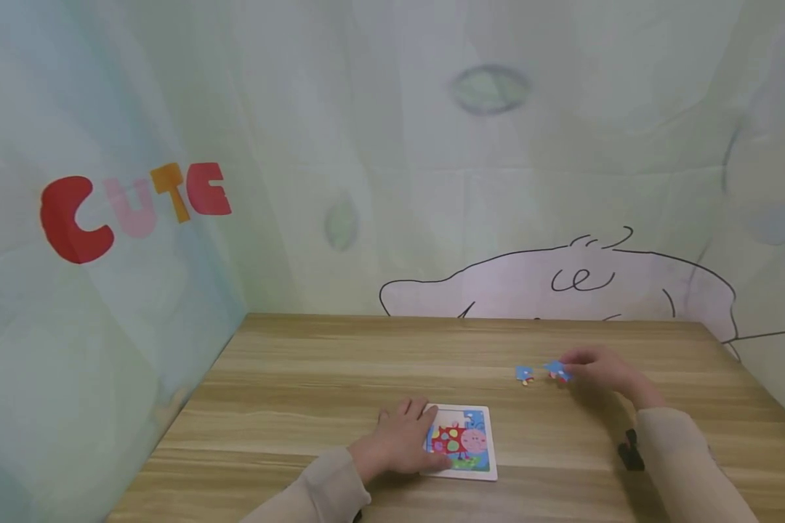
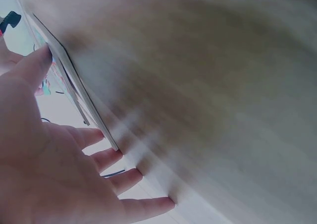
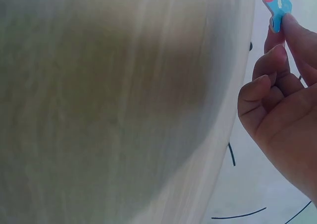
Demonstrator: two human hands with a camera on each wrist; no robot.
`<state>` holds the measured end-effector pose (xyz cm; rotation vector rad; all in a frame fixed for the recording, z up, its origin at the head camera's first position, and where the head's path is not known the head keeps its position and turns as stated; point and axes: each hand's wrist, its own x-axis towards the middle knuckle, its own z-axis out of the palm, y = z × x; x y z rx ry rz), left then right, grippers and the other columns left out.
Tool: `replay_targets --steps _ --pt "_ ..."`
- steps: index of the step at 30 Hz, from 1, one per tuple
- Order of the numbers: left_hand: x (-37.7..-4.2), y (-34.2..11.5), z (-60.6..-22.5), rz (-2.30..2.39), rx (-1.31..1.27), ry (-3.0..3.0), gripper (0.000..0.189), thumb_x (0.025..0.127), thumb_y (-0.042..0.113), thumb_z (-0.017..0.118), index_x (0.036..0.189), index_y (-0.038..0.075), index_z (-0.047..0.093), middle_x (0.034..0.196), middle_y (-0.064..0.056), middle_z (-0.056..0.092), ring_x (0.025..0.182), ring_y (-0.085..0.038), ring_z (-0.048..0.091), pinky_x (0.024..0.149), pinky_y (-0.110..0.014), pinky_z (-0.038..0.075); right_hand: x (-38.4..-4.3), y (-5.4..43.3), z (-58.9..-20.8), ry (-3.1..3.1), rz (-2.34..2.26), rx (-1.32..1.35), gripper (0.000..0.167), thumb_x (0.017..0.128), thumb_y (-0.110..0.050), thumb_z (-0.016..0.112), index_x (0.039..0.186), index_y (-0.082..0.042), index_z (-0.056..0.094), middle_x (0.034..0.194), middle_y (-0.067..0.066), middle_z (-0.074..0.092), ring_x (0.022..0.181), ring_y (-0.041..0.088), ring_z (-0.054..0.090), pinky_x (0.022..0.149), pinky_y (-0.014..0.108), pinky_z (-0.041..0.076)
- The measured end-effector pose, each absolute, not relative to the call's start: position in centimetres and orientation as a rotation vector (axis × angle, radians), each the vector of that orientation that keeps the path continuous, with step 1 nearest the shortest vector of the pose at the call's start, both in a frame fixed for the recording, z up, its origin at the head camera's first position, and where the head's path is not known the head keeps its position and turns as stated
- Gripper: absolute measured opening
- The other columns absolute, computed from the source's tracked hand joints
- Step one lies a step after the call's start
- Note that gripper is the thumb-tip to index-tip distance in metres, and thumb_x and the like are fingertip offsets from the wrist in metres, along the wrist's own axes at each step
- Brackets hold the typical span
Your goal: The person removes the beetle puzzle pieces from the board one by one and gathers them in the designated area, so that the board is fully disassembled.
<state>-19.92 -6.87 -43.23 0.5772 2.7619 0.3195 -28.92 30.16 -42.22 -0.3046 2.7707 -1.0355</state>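
Note:
A white-framed jigsaw puzzle (image 1: 474, 439) with a red spotted picture lies on the table, its upper left part bare of pieces. My left hand (image 1: 402, 439) rests at the puzzle's left edge, fingers spread, with the thumb over the lower border. In the left wrist view, the fingertips of the left hand (image 2: 74, 159) touch the tabletop beside the frame. Between thumb and index finger, my right hand (image 1: 605, 372) pinches a blue puzzle piece (image 3: 280, 7), held above the table in the right wrist view. Left of it lies another blue puzzle piece (image 1: 524, 374).
The wooden table (image 1: 301, 378) ends at a fabric backdrop (image 1: 301, 240) with drawn figures and the coloured letters CUTE. A small black object (image 1: 631, 452) shows beside the right sleeve (image 1: 683, 454).

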Motion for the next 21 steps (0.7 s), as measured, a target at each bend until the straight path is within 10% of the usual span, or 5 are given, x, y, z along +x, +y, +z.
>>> replay_targets --steps 21 --pt "-20.0 -6.9 -43.2 0.298 0.577 2.76 0.086 0.08 0.065 0.063 0.147 0.015 0.041 0.153 -0.01 0.033 0.141 -0.036 0.027 0.106 -0.067 0.023 -30.1 30.8 -43.0 2.729 -0.946 -0.203 0.022 0.091 -0.013 0.062 0.105 0.003 0.068 0.101 0.014 0.066 0.094 0.027 0.056 0.083 0.047 0.045"
